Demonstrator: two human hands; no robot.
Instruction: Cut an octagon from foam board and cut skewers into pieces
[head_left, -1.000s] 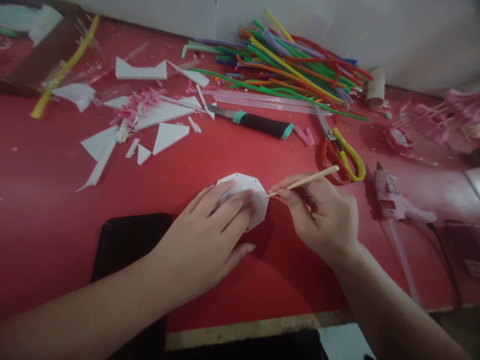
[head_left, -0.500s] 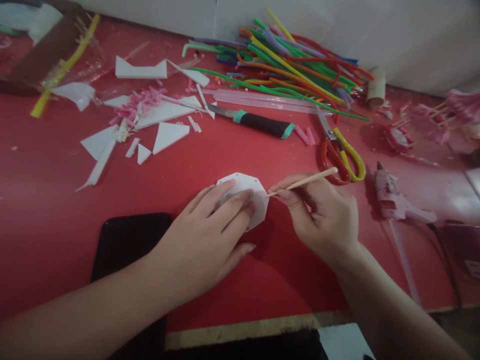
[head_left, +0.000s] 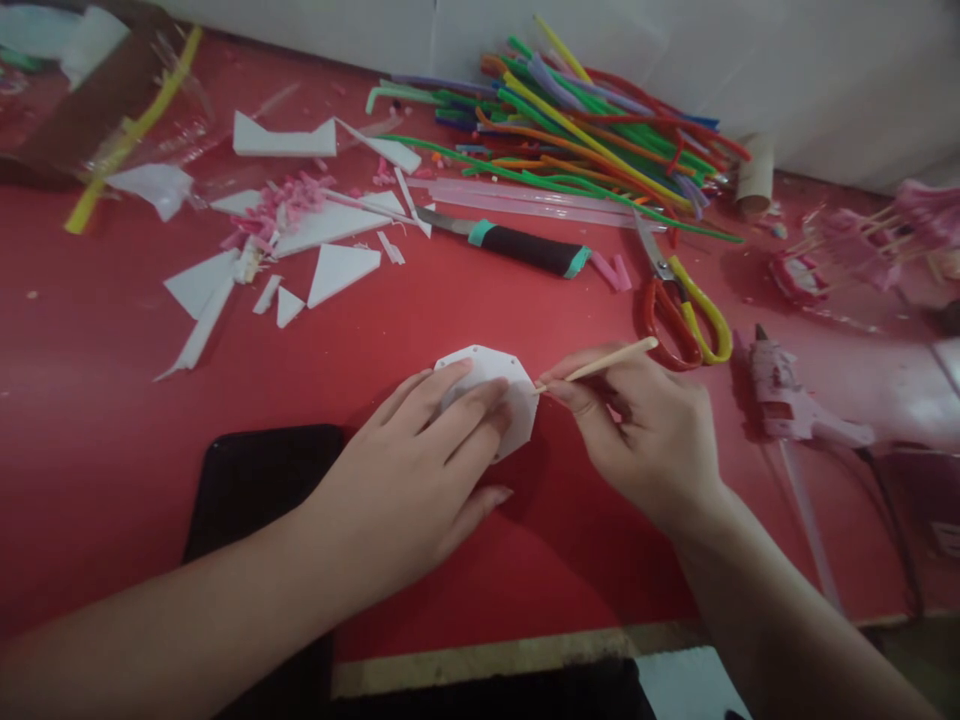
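Your left hand (head_left: 409,470) lies flat, fingers spread, pressing the white octagon (head_left: 502,385) onto the red worktop (head_left: 97,430) near its middle. Your right hand (head_left: 645,435), at the octagon's 3 o'clock, is pinched closed around a wooden stick (head_left: 600,362) whose tip touches the octagon's edge. Scissors (head_left: 679,300) lie at 2 o'clock.

Dim, warm light with a reddish cast over the tabletop (head_left: 112,430). Soft shadows lie near the hands. The whole picture is slightly soft, blurrier toward the far right and left edges, which bend.
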